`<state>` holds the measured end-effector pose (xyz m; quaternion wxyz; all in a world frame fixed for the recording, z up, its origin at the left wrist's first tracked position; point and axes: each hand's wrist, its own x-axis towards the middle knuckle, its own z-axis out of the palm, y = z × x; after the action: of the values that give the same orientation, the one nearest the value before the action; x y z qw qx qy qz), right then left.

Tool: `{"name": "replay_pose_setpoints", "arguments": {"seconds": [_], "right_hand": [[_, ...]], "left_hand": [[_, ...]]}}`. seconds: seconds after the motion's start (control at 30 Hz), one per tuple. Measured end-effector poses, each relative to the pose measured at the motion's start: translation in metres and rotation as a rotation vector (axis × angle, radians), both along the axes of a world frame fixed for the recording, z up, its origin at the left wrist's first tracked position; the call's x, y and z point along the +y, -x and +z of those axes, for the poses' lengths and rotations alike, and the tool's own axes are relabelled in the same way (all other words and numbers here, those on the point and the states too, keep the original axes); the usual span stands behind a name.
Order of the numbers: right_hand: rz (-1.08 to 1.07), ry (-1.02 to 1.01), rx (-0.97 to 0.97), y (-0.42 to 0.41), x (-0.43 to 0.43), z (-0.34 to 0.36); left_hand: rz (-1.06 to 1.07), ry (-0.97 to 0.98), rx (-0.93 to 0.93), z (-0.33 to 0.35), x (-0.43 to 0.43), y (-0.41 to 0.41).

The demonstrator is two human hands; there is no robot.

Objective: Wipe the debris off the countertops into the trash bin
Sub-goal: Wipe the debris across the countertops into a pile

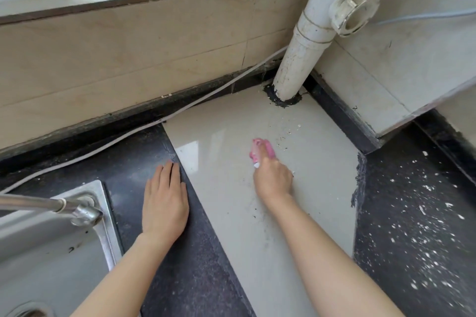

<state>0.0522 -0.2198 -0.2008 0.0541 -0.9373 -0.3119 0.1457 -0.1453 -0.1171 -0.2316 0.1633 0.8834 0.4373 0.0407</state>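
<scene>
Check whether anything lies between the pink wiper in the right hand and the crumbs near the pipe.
Nothing visible does. The right hand grips the pink wiper on the light tile; the crumbs lie just beyond it, short of the white pipe. The trash bin is out of view.

The cleaning tool (261, 149) is showing bright pink with a touch of white, and the tile (257, 213) beneath is gleaming pale grey-beige. The countertop (201, 252) is showing black with fine grey speckles, white debris flecks (448, 205) dotting its right stretch. The pipe (306, 41) is looking grubby white, the wall tiles (128, 59) beige, the sink (51, 252) silver-grey.
</scene>
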Motion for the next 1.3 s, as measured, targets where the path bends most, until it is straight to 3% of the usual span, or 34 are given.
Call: {"name": "replay_pose_setpoints", "arguments": {"seconds": [0.13,0.2,0.27,0.4,0.5,0.57,0.8,1.0,1.17,1.3], "right_hand": [[-0.261,0.103,-0.021,-0.05,-0.048,0.015],[-0.29,0.073,-0.038,-0.05,-0.049,0.028],[-0.216,-0.01,-0.006,-0.022,-0.033,0.04],[0.061,-0.165,0.232,0.073,0.021,0.04],[0.237,-0.104,0.309,0.123,0.038,0.032],[0.297,-0.044,0.255,0.127,0.033,0.022],[-0.088,0.017,0.094,0.034,-0.064,0.005],[-0.35,0.115,-0.025,-0.032,-0.132,0.034],[0.002,-0.089,0.139,0.063,-0.086,0.041],[0.232,-0.016,0.246,0.137,-0.056,0.027]], "left_hand": [[-0.055,0.049,0.047,0.003,-0.02,-0.001],[-0.042,0.064,0.075,0.006,-0.027,0.003],[-0.03,0.061,0.092,0.007,-0.033,0.009],[0.02,0.074,0.127,0.006,-0.041,0.025],[0.05,0.087,0.163,0.004,-0.047,0.038],[0.058,0.09,0.17,0.003,-0.049,0.041],[0.092,0.107,0.211,0.005,-0.05,0.034],[0.108,0.139,0.252,0.01,-0.052,0.029],[0.103,0.16,0.288,0.012,-0.051,0.027],[0.083,0.152,0.294,0.008,-0.049,0.031]]}}
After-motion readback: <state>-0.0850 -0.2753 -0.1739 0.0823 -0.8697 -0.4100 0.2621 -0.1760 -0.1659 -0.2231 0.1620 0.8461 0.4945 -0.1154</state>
